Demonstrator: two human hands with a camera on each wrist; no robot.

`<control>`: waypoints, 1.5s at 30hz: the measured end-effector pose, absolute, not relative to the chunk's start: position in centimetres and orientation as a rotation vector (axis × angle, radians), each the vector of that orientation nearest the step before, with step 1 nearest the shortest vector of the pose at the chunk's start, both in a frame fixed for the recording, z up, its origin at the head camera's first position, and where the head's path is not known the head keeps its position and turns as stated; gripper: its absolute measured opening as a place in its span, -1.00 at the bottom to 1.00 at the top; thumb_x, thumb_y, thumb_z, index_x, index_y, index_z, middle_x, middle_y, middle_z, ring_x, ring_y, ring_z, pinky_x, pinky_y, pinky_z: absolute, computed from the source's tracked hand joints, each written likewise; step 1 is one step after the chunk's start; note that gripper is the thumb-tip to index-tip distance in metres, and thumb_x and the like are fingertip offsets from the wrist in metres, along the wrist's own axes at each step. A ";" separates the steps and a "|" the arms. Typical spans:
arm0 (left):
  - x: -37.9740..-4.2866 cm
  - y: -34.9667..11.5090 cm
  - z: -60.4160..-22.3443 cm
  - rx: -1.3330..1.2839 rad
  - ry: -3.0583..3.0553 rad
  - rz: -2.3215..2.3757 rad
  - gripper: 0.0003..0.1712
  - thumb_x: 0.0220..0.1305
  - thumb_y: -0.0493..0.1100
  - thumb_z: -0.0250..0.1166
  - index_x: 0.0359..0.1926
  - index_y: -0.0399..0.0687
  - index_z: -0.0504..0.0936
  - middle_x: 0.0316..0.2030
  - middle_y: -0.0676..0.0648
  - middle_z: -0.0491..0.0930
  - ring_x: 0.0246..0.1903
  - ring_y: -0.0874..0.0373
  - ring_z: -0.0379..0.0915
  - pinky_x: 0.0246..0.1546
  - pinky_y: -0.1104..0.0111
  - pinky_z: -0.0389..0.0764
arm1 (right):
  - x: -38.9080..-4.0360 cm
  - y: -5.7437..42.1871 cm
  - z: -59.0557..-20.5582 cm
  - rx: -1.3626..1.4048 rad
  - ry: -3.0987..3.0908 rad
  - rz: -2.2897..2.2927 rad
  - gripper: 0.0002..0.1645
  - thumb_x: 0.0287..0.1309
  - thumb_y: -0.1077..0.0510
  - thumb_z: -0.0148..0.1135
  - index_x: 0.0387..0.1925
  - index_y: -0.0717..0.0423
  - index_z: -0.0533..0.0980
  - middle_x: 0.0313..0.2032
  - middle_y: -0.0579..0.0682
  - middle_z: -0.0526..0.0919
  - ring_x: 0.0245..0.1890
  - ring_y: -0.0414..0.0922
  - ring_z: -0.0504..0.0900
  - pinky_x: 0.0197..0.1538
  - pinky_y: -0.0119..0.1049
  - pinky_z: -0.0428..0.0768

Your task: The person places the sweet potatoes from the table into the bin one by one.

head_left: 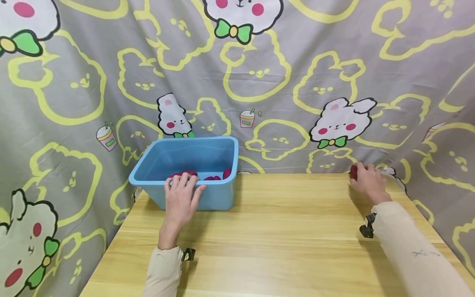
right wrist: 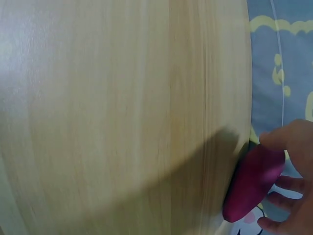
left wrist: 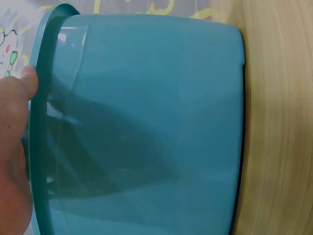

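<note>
My left hand (head_left: 180, 201) lies over the near rim of a blue plastic bin (head_left: 219, 197), gripping it. The fingers hook over the edge and the thumb (left wrist: 29, 81) sits at the rim in the left wrist view. Several dark red sweet potatoes (head_left: 212, 178) lie inside the bin, partly hidden by its front wall and my fingers. Far off on the right, by the table's back edge, my right hand (head_left: 368, 181) holds one sweet potato (right wrist: 254, 181). Its thumb is at the upper end, and the other fingers curl along the side of the smooth, tapered body.
A wooden table (head_left: 282, 235) carries the bin at its back left. A grey curtain (head_left: 274, 78) with cartoon rabbits hangs right behind the table's back edge and along both sides. The bin's wall rises well above the tabletop.
</note>
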State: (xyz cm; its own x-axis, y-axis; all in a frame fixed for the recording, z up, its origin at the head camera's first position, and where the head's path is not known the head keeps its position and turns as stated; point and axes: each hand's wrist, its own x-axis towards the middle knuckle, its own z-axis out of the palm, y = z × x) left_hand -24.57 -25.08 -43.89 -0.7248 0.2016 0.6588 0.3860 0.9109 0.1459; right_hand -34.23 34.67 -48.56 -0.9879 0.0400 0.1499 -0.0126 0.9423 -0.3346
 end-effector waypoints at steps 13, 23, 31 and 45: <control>-24.6 -24.9 -44.0 -0.417 -2.391 -0.363 -0.62 0.48 0.14 0.19 -0.02 -0.06 0.63 -0.11 -0.15 0.54 -0.02 -0.18 0.34 0.24 -0.21 0.11 | -34.3 36.0 -49.2 -0.047 -2.968 0.537 -0.11 0.24 0.12 0.25 0.39 0.48 0.05 0.09 0.71 0.17 0.01 0.67 0.28 -0.15 0.55 0.39; -24.5 -24.8 -43.8 -0.416 -2.396 -0.371 -0.63 0.49 0.14 0.20 -0.03 -0.06 0.62 -0.11 -0.16 0.53 -0.01 -0.18 0.34 0.24 -0.21 0.10 | -34.6 36.2 -49.8 -0.089 -3.017 0.566 -0.18 0.27 0.13 0.21 0.34 0.49 0.05 -0.02 0.67 0.21 -0.06 0.63 0.37 -0.23 0.47 0.45; -24.4 -25.0 -43.8 -0.408 -2.395 -0.365 -0.62 0.48 0.14 0.20 -0.03 -0.07 0.62 -0.11 -0.16 0.53 -0.02 -0.19 0.34 0.23 -0.21 0.10 | -34.8 36.1 -49.9 -0.048 -3.029 0.545 -0.27 0.29 0.20 0.15 0.31 0.49 0.09 -0.04 0.64 0.27 -0.05 0.60 0.42 -0.21 0.42 0.48; -24.3 -25.1 -43.8 -0.428 -2.379 -0.386 -0.61 0.48 0.12 0.21 -0.01 -0.11 0.64 -0.12 -0.17 0.52 -0.03 -0.20 0.33 0.23 -0.22 0.10 | -33.7 35.3 -48.8 -0.006 -2.959 0.551 -0.27 0.33 0.18 0.14 0.33 0.52 0.09 0.01 0.65 0.25 -0.07 0.58 0.43 -0.15 0.44 0.47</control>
